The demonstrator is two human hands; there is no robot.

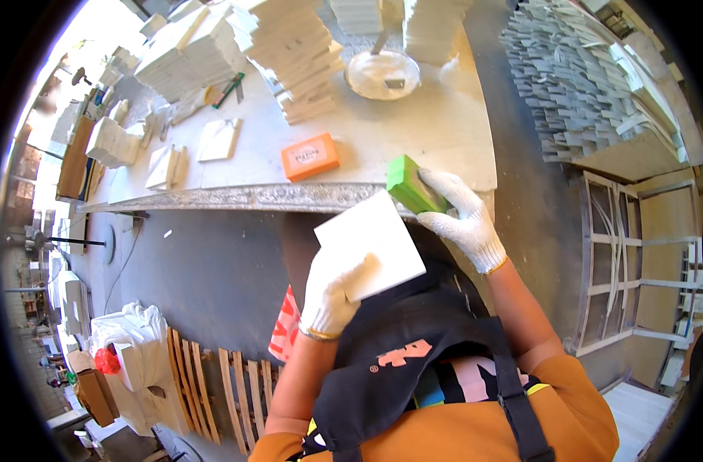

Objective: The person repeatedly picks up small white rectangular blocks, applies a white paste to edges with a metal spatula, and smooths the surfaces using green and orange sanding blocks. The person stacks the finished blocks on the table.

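My left hand (334,286), in a white knit glove, grips a square white tile (381,240) in front of my dark apron. The thumb lies over the tile's face. My right hand (465,219), gloved the same way, is closed around a green block (410,185) that looks like a sanding pad. The block is beside the tile's upper right corner; whether they touch I cannot tell. On the table near its front edge lies an orange block (311,157) of similar size.
The pale worktable (444,131) bears a tall stack of tiles (290,54), a round bowl (382,75) of white paste with a spatula, and a green-handled cutter (228,90). Left stand smaller tile piles (113,142). Right are stacked grey strips (575,85) and a metal frame (609,254). Wooden pallets (190,381) lie lower left.
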